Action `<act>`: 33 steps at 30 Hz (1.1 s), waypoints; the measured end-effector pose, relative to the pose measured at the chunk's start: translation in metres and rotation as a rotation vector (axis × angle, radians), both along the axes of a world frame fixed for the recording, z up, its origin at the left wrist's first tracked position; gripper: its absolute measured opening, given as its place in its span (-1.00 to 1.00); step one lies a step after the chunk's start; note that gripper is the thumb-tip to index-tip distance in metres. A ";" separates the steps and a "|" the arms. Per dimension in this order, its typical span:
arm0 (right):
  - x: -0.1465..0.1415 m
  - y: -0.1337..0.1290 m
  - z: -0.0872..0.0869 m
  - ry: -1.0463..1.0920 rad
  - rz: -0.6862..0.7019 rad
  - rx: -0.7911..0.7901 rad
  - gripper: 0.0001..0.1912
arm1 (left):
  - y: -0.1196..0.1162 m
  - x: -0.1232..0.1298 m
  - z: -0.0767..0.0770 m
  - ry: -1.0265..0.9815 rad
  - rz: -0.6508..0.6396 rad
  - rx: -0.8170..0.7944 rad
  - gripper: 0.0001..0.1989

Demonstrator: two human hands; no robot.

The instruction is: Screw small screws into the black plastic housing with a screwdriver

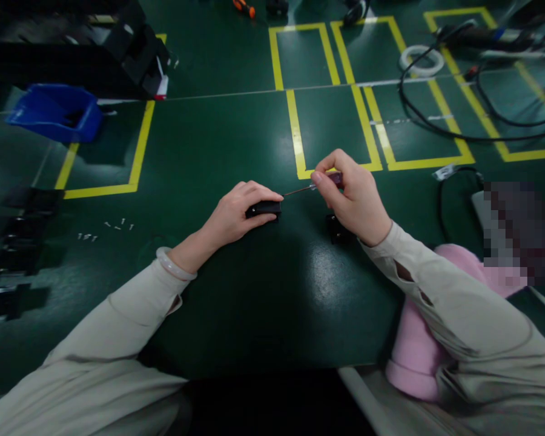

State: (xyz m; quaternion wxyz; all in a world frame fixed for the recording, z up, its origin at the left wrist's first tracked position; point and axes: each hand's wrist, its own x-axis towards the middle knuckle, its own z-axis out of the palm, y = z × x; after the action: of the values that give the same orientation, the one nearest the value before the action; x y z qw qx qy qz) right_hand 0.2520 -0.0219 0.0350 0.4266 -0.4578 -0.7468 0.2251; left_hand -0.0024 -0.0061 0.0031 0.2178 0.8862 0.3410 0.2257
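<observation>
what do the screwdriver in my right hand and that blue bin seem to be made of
Screwdriver: thin, straight shaft looks like dull metal; dark red handle perhaps plastic, mostly hidden. Blue bin: probably smooth molded plastic, judging by its evenly colored walls.

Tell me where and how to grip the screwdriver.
By its dark handle, probably best from the right: that's the thicker end, and the thin shaft points left toward the black block in the left hand. The right hand holds it there, thumb and fingers pinching near the shaft.
</observation>
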 end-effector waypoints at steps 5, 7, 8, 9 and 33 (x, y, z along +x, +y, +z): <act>0.000 0.000 -0.001 0.022 0.012 0.001 -0.92 | 0.000 0.000 0.000 -0.013 -0.018 0.024 -0.69; 0.000 0.000 -0.001 0.019 0.005 0.012 -0.91 | 0.000 0.000 0.000 -0.017 -0.016 0.030 -0.69; 0.000 0.000 0.000 0.014 -0.002 0.015 -0.90 | 0.000 0.000 -0.001 -0.017 -0.014 0.030 -0.69; 0.000 0.000 0.000 0.009 -0.007 0.016 -0.88 | 0.000 0.000 -0.001 -0.017 -0.013 0.031 -0.69; -0.001 -0.001 0.000 0.031 -0.006 0.001 -0.94 | 0.001 0.000 -0.001 -0.018 -0.012 0.029 -0.69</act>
State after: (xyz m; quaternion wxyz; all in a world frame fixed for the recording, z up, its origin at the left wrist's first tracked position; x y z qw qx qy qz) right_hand 0.2511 -0.0227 0.0347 0.4391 -0.4564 -0.7387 0.2304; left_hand -0.0020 -0.0055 0.0018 0.2092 0.8893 0.3303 0.2371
